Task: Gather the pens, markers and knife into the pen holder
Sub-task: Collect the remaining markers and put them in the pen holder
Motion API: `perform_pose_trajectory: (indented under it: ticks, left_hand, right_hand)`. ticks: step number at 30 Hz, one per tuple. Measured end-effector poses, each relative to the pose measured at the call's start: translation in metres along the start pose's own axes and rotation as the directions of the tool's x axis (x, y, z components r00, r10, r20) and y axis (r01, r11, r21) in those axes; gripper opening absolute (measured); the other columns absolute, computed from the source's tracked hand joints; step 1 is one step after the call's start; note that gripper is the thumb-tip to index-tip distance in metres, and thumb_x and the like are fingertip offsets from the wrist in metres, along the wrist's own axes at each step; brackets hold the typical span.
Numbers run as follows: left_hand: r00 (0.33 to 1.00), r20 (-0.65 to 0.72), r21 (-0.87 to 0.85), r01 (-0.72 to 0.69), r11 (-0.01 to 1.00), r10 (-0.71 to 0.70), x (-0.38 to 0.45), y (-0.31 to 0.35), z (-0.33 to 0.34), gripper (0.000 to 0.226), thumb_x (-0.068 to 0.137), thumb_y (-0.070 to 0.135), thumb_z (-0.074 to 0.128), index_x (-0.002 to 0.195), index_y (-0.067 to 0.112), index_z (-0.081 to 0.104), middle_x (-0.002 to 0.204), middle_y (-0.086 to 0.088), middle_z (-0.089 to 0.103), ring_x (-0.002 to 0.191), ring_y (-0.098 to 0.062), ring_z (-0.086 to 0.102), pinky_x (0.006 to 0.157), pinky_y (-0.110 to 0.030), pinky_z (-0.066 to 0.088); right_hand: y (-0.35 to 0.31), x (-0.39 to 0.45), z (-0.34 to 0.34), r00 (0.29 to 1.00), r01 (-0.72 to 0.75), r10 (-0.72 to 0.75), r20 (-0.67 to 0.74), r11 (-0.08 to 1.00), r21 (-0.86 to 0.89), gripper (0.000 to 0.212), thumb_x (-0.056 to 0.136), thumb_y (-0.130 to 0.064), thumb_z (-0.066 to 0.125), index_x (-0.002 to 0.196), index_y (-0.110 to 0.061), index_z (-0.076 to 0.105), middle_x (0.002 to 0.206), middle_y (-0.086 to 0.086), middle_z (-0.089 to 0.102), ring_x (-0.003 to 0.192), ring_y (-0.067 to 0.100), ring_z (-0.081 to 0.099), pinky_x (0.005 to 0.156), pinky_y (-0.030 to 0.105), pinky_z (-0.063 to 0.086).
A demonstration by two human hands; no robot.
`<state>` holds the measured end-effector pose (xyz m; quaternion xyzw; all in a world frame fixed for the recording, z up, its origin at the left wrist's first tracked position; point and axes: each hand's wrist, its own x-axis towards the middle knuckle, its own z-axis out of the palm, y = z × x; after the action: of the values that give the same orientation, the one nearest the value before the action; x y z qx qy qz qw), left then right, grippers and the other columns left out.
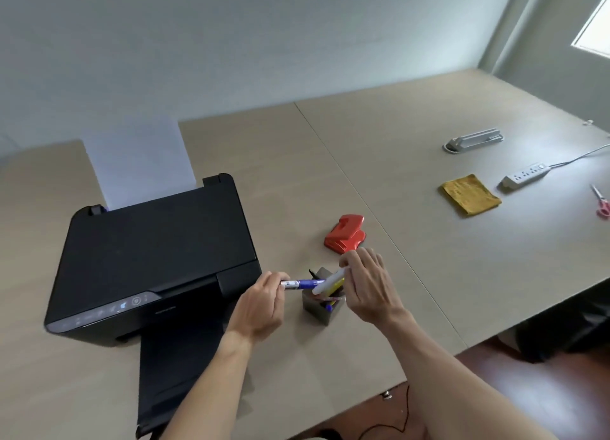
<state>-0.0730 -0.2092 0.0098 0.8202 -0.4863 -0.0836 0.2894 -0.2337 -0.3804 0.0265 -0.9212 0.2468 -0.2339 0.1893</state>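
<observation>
A grey square pen holder stands on the table near the front, with several pens inside it. My left hand grips a blue marker by its white end, held level just left of the holder's top. My right hand holds a white marker tilted down over the holder's opening. The two markers cross above the holder. No knife is visible.
A black printer with white paper sits left of the holder, its output tray reaching the table's front edge. A red hole punch lies behind the holder. Further right are a yellow cloth, power strip, scissors.
</observation>
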Motion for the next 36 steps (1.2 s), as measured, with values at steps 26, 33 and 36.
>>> perform_pose_trajectory:
  ticks: [26,33,36]
  left_hand:
    - [0.998,0.062,0.125,-0.024,0.992,0.017,0.039,0.032,0.024,0.012,0.099,0.019,0.041,0.102,0.014,0.051,0.098,-0.005,0.065,0.087,-0.021,0.062,0.075,-0.033,0.054]
    - [0.955,0.261,0.155,0.104,0.982,-0.142,0.045,0.05,0.046,0.013,0.099,0.02,0.042,0.107,0.014,0.049,0.11,-0.012,0.063,0.099,-0.03,0.061,0.08,-0.042,0.051]
    - [0.934,0.3,0.208,0.134,0.969,-0.194,0.032,0.048,0.059,0.027,0.093,0.012,0.045,0.121,0.015,0.045,0.121,-0.01,0.056,0.109,-0.03,0.056,0.089,-0.042,0.051]
  right_hand:
    - [-0.001,-0.033,0.029,0.965,-0.201,0.222,0.142,0.968,-0.148,0.074,0.073,-0.038,0.061,0.139,-0.016,0.036,0.153,0.014,0.028,0.139,0.032,0.027,0.114,0.043,0.023]
    - [0.012,-0.063,0.04,0.859,-0.405,0.422,0.289,0.907,-0.117,0.086,0.071,-0.051,0.061,0.145,-0.019,0.029,0.144,0.0,0.041,0.136,0.022,0.036,0.111,0.034,0.026]
    - [0.014,-0.067,0.044,0.784,-0.441,0.442,0.437,0.891,-0.11,0.068,0.077,-0.04,0.062,0.137,-0.021,0.038,0.14,-0.002,0.046,0.132,0.019,0.041,0.105,0.033,0.032]
